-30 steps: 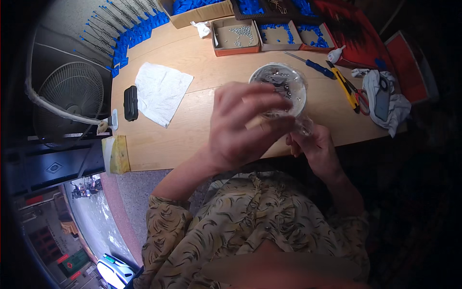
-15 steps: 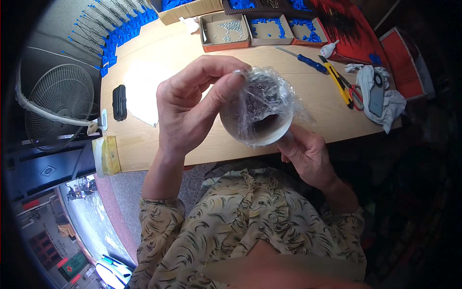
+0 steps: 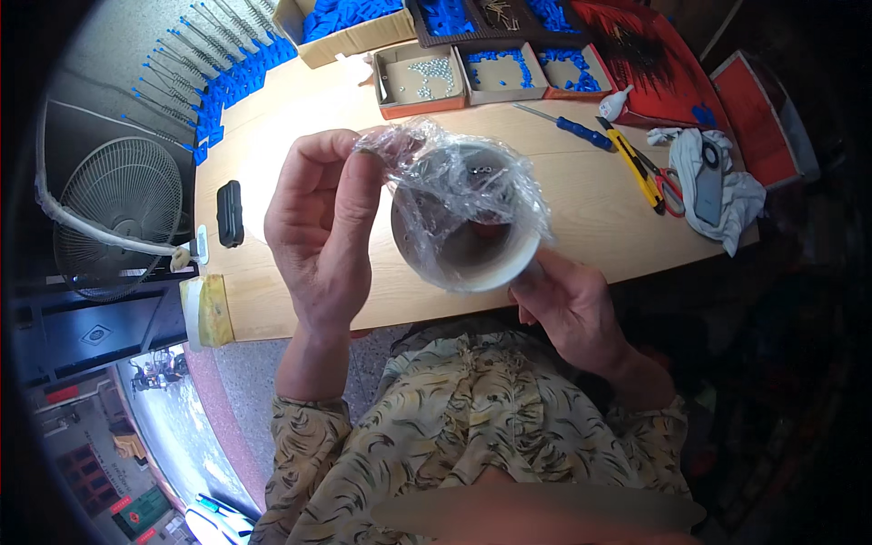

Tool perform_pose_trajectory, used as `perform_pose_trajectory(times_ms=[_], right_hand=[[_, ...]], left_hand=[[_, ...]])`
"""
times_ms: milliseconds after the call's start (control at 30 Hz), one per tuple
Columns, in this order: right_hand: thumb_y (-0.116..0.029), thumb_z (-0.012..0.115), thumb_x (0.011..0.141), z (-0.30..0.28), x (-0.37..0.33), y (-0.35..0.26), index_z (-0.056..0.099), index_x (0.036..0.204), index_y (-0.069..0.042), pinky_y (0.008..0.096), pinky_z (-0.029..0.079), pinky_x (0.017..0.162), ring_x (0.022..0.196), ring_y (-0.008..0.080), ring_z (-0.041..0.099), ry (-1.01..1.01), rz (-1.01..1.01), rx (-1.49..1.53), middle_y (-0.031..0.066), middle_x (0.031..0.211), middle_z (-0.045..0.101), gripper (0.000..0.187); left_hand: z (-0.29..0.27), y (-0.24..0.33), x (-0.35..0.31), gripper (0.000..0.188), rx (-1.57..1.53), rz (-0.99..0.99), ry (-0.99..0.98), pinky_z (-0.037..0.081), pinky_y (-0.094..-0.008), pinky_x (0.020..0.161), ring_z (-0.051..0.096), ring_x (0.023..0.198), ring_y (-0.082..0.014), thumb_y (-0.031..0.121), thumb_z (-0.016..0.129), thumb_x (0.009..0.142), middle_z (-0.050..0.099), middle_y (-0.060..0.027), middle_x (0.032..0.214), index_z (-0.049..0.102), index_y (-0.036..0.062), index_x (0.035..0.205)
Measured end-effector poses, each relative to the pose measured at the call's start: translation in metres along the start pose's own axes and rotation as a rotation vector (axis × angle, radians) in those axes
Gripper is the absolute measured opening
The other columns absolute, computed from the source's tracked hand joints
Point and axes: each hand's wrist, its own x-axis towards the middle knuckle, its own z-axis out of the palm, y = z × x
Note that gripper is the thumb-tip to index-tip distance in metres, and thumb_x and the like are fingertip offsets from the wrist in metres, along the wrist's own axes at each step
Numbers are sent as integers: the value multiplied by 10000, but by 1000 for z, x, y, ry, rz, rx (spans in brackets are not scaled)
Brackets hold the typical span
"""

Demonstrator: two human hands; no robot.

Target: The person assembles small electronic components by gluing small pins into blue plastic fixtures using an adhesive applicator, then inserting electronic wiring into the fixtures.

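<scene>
Above the near edge of the table I hold a round, white, cup-like container with its mouth facing up toward me. Crumpled clear plastic film lies over the mouth and bunches at its far left side. Between thumb and fingertips, my left hand pinches a bunch of that film and draws it leftward from the rim. My right hand grips the container from its lower right, with some fingers hidden beneath it. The inside shows grey through the film, with a reddish patch; what it contains is unclear.
Behind stand small trays with silvery beads and blue pieces, plus a cardboard box. A blue-handled screwdriver, yellow utility knife, scissors and a phone on a white cloth lie right. A black case lies left.
My left hand has moved left and slightly down, stretching the pinched film away from the rim. The container has shifted a little left and down with my right hand.
</scene>
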Motion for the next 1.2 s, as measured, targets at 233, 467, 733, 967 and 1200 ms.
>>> perform_pose_trajectory(times_ms=[233, 467, 733, 967, 1200], right_hand=[[-77, 669, 906, 10, 11, -36, 559, 795, 3, 349, 361, 546, 593, 206, 464, -42, -462, -309, 78, 687, 460, 176], [-99, 740, 804, 10, -3, -64, 681, 925, 14, 370, 472, 555, 637, 276, 615, -122, -427, -183, 153, 780, 573, 175], [-81, 695, 846, 38, 2, -71, 659, 1009, 24, 404, 496, 594, 741, 320, 639, -102, -583, -122, 229, 947, 585, 197], [-70, 685, 856, 68, -4, -55, 630, 1041, 30, 466, 504, 594, 795, 398, 645, 104, -758, -78, 341, 1093, 573, 217], [-8, 660, 852, 66, -16, -43, 593, 1054, 88, 469, 508, 610, 825, 447, 637, 101, -798, 38, 364, 1134, 578, 233]], left_hand=[[31, 55, 2, 203, -225, -32, 164, 526, -307, 784, 655, 968, -180, 67, 547, 1006, 666, -172, 1062, 506, -39, 1174], [33, 93, -1, 227, 1195, 533, 40, 521, -370, 723, 594, 895, -227, 33, 592, 939, 575, -155, 1046, 477, 35, 1134], [14, 114, -23, 276, 2283, 790, -2, 520, -412, 679, 552, 843, -260, 11, 623, 894, 511, -143, 1030, 458, 86, 1102], [1, 128, -22, 247, 2304, 835, 31, 529, -399, 680, 559, 843, -257, 19, 616, 904, 518, -144, 1017, 463, 78, 1089], [2, 137, -17, 218, 2338, 914, 24, 539, -387, 681, 567, 843, -254, 28, 609, 914, 525, -145, 1004, 467, 71, 1075]])
